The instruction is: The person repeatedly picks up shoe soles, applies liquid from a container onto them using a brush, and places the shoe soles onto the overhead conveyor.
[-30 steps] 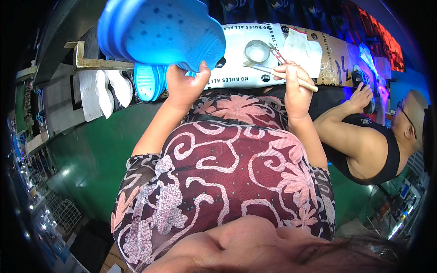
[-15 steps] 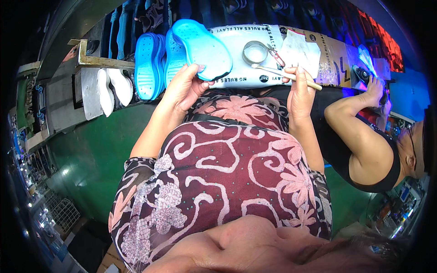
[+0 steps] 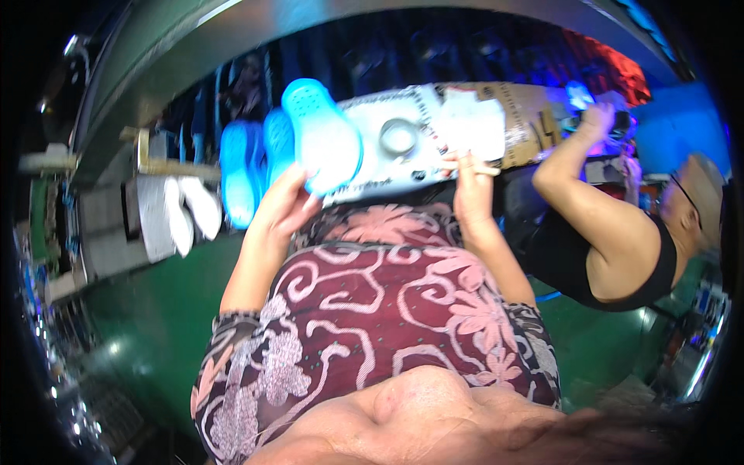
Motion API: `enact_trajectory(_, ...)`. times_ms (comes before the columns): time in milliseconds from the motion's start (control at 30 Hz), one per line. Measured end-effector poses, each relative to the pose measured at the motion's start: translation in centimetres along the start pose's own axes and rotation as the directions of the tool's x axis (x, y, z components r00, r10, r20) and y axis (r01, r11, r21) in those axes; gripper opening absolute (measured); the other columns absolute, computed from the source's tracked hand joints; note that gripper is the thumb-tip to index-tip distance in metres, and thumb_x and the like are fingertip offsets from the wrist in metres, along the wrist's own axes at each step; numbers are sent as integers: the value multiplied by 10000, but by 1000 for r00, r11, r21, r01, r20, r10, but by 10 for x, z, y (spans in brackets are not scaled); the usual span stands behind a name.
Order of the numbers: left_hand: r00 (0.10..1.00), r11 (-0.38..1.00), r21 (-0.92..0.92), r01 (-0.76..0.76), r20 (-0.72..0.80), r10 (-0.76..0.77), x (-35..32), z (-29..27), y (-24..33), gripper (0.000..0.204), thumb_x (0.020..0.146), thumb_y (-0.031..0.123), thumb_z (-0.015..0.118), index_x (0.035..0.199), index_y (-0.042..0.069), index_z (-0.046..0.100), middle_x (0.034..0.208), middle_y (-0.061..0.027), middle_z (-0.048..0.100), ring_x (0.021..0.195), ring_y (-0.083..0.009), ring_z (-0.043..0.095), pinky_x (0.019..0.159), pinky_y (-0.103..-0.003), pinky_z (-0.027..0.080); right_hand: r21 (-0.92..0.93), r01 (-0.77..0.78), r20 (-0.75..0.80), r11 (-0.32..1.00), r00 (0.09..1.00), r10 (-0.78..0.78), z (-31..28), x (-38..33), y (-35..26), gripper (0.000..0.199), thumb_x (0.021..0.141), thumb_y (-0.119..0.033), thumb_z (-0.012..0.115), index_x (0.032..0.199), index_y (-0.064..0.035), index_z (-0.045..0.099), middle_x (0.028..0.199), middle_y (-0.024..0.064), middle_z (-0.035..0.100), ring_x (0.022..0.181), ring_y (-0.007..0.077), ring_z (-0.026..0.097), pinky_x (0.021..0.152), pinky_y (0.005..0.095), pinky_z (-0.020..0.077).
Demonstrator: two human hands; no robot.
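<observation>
My left hand (image 3: 285,203) grips the heel end of a light blue shoe sole (image 3: 325,147), thumb on its pale face. The sole stands out from my fingers, its far end dotted with small holes. Beside it more blue soles (image 3: 242,174) lie stacked, partly overlapped by the held one. In my right hand (image 3: 474,194), closed over the covered work surface (image 3: 372,167), is a thin brush (image 3: 487,168) with a light wooden handle; blur hides its tip. Just beyond the brush sits a round, clear-looking container (image 3: 398,137).
Two white soles (image 3: 180,221) lie on a grey sheet at the left. A crumpled white paper (image 3: 477,128) rests near my right hand. At the right a person (image 3: 604,225) in a black sleeveless top works under blue light. A metal beam (image 3: 178,54) arches across the far side.
My view has shifted, so the bench sits lower in the picture. The held sole has turned more upright. My right hand has drawn the brush back from beside the container.
</observation>
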State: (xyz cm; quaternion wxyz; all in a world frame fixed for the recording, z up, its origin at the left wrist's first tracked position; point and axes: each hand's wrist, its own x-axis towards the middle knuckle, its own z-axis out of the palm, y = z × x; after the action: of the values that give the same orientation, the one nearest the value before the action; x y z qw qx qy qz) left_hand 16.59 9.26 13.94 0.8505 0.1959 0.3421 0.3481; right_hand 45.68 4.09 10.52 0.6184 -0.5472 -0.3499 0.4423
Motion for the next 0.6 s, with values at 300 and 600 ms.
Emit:
enact_trajectory(300, 840, 649, 659, -380, 540, -58, 29, 160, 81, 756, 663, 275, 686, 1258, -42, 343, 848, -99, 589, 431, -76, 532, 343, -189, 439, 89, -38, -16, 995, 999, 40, -4, -4, 14, 322, 913, -216, 440, 766, 18, 604, 652, 55, 559, 615, 112, 512, 603, 236, 403)
enact_trajectory(600, 870, 947, 98, -306, 433, 237, 165, 249, 97, 427, 803, 131, 632, 1152, -25, 441, 1080, -219, 567, 879, -255, 617, 774, -271, 526, 123, 20, -70, 992, 997, -12, -13, 4, 15, 310, 913, -237, 461, 795, 20, 587, 677, 65, 567, 631, 109, 507, 626, 235, 405)
